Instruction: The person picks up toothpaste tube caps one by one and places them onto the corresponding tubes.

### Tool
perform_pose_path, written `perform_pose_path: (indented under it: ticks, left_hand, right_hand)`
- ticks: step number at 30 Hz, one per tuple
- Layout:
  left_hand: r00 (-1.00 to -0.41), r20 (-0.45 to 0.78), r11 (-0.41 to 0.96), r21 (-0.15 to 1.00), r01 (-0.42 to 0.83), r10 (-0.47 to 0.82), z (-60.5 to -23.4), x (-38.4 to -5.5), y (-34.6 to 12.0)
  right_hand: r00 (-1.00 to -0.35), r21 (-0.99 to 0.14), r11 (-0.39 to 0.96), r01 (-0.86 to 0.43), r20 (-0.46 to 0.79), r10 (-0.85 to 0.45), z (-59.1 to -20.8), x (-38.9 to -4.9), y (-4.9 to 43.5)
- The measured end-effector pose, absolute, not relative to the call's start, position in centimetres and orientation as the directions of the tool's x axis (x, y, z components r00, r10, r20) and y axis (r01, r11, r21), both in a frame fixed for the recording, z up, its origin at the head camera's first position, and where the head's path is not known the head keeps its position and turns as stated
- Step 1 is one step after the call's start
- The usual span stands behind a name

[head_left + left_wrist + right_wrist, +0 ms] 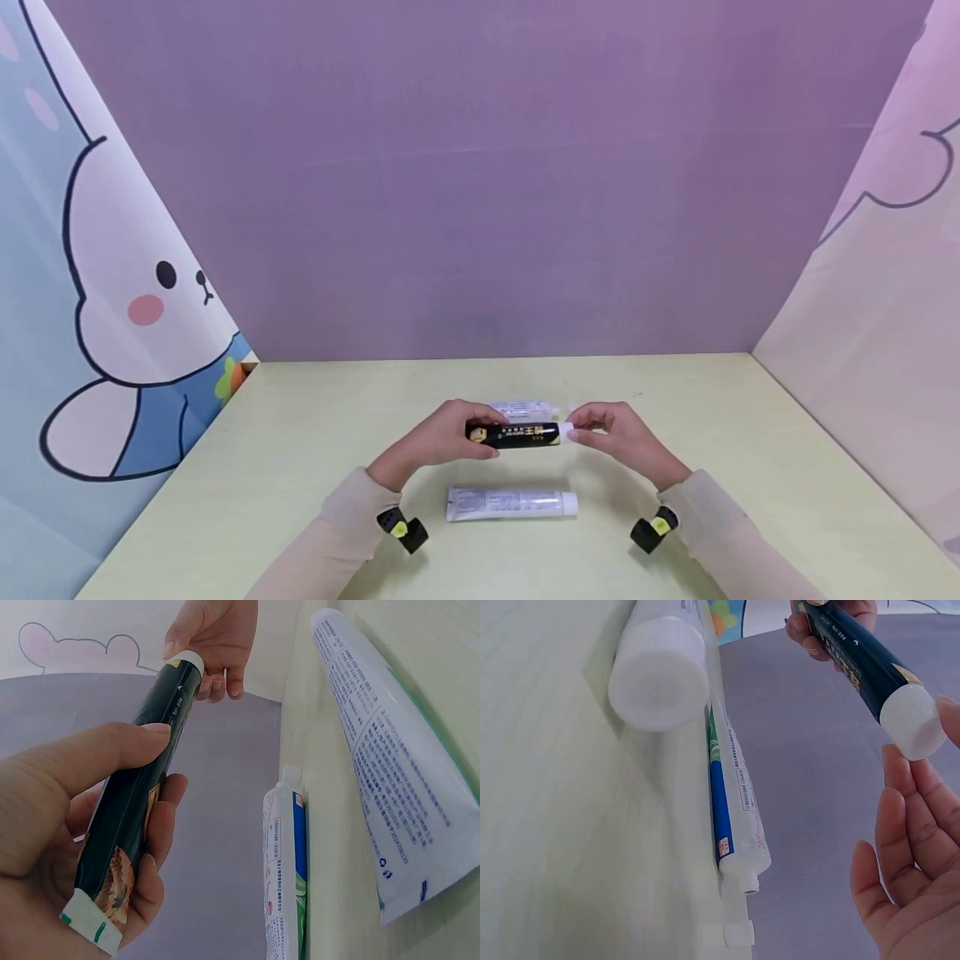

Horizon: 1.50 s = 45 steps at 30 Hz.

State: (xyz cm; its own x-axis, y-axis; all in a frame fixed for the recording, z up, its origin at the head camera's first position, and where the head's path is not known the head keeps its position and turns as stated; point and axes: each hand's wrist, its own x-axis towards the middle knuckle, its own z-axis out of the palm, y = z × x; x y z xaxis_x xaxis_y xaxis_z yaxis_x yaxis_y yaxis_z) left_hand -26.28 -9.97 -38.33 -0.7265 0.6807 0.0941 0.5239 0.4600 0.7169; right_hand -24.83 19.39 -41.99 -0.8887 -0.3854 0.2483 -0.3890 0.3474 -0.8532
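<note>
Left grip [454,433] curled, right grip [617,432] pinching

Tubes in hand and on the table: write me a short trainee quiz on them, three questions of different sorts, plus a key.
1. Multiple choice. What do the fingers of the right hand pinch?
A) the near tube
B) the cap of the black tube
C) the far tube
2. True or false: the far tube has its cap on.
3. Count: how many tubes show in the head view?

Key
1. B
2. False; its nozzle is bare, and a loose cap lies near it.
3. Three: the black tube, gripped by the left hand, and two white ones on the table.
</note>
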Motion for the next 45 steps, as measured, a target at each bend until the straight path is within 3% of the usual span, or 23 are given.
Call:
perform_pose_path:
  ticks: [7,20,30,45]
  left_hand:
    - [-0.727,0.097,0.461,0.714,0.527,0.680,-38.6,-26.3,-10.1]
    - [-0.729,0.097,0.457,0.721,0.521,0.678,-38.9,-26.1,-10.3]
    - [-0.716,0.109,0.446,0.715,0.539,0.690,-38.8,-25.8,-10.3]
    - [-0.718,0.115,0.450,0.709,0.543,0.686,-38.6,-25.4,-10.1]
  right_hand:
    - [-0.870,-0.828,0.354,-0.435,0.285,-0.402,-42.1,-24.5,19.4]
    - [-0.740,-0.672,0.340,-0.658,0.494,-0.457,-41.7,-23.6,19.0]
    - [-0.688,-0.609,0.336,-0.718,0.552,-0.471,-40.1,-22.0,18.3]
    - [-0.669,-0.574,0.351,-0.740,0.574,-0.472,-39.9,-21.8,18.6]
